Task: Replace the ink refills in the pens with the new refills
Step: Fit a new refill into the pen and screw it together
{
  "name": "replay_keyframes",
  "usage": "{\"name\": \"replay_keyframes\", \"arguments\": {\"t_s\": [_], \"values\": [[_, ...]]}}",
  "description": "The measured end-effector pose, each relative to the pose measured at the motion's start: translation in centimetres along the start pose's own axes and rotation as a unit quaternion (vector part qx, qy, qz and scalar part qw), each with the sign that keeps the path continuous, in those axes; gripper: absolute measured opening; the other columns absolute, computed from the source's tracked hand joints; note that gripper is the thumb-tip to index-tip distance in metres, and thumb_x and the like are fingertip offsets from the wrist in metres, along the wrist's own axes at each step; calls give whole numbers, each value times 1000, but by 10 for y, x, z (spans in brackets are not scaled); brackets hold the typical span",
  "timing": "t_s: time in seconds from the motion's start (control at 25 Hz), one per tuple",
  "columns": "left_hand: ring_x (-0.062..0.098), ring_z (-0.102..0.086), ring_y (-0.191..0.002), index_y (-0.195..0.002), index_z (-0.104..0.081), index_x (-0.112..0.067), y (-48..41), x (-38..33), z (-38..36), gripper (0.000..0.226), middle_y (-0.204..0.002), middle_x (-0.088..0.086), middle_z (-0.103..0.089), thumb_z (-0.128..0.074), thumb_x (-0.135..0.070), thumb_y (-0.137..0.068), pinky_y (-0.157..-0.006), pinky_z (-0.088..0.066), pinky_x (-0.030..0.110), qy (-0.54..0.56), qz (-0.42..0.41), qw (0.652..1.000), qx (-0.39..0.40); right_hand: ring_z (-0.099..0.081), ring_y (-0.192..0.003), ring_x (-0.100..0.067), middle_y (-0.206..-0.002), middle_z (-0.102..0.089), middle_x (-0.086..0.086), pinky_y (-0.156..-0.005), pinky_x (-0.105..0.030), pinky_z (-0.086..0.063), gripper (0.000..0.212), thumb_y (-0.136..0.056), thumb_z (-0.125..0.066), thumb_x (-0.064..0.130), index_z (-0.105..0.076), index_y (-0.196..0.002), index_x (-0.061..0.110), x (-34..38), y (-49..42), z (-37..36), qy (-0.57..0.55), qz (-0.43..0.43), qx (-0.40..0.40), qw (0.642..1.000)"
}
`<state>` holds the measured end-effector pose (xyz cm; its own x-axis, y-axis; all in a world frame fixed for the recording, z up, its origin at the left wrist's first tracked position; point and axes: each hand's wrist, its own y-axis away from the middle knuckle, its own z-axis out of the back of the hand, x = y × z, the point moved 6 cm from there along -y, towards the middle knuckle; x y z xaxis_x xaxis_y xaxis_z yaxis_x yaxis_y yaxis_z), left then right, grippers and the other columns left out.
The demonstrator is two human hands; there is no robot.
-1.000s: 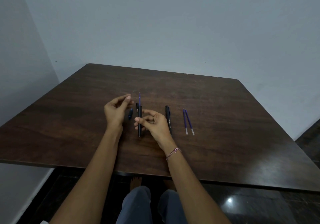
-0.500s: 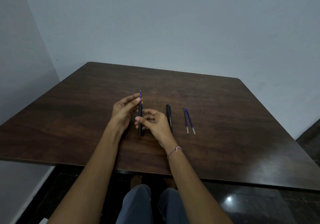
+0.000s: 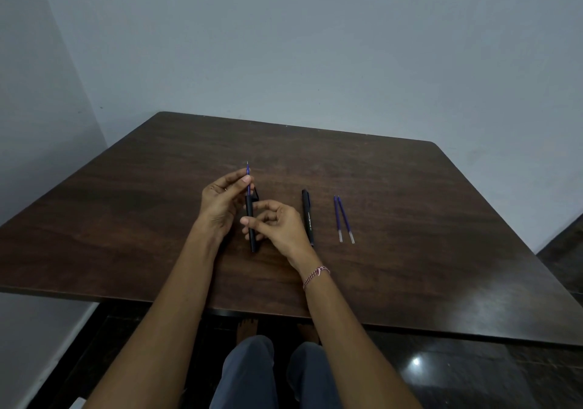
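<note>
Dark wooden surface stands in a grey-walled corner. The left hand pinches a blue refill; the right hand grips the black barrel, its middle hidden by fingers.

Dark wooden table, grey walls

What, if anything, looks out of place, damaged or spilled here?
Nothing stands out. The left hand pinches the blue refill protruding from the black barrel gripped by the right hand, as the task expects. The second pen and two spare refills lie tidily on the table; no ink spill shows.
</note>
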<state>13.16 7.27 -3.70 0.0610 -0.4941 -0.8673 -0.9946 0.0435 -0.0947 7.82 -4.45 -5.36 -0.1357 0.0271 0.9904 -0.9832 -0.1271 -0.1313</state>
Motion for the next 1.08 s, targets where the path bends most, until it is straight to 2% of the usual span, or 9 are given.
{"name": "replay_keyframes", "arguments": {"t_s": [0.24, 0.4, 0.96, 1.08], "values": [[6, -68, -65, -89, -68, -10, -2, -1, 5, 16, -71, -2, -73, -63, 3, -82, -62, -55, 16, 10, -6, 1000, -27, -69, -62, -12, -73, -71, -5, -56, -17, -50, 43, -81, -74, 16, -57, -119, 5, 0, 0, -2, 13, -4, 5, 1000], [5, -68, -64, -88, -67, -11, -1, -4, 6, 16, -70, -3, -73, -63, 3, -82, -60, -54, 15, 21, -13, 999, -45, -70, -66, -14, -74, -72, -4, -60, -19, -53, 46, -81, -75, 18, -56, -122, 12, 0, 0, -2, 15, -2, 8, 1000], [3, -66, -62, -89, -66, -12, 1, -14, 17, 13, -68, -5, -73, -64, 0, -83, -58, -52, 12, 77, -41, 991, -103, -71, -66, -14, -72, -73, -1, -63, -19, -55, 35, -79, -76, 21, -60, -110, 24, 3, 3, -4, 48, 11, 25, 998], [2, -66, -63, -88, -67, -15, 2, -14, 22, 14, -69, -5, -73, -66, -3, -82, -58, -51, 12, 91, -40, 987, -124, -70, -66, -13, -74, -73, -1, -65, -20, -55, 37, -80, -75, 21, -61, -114, 20, 3, 3, -4, 61, 10, 31, 998]]}}
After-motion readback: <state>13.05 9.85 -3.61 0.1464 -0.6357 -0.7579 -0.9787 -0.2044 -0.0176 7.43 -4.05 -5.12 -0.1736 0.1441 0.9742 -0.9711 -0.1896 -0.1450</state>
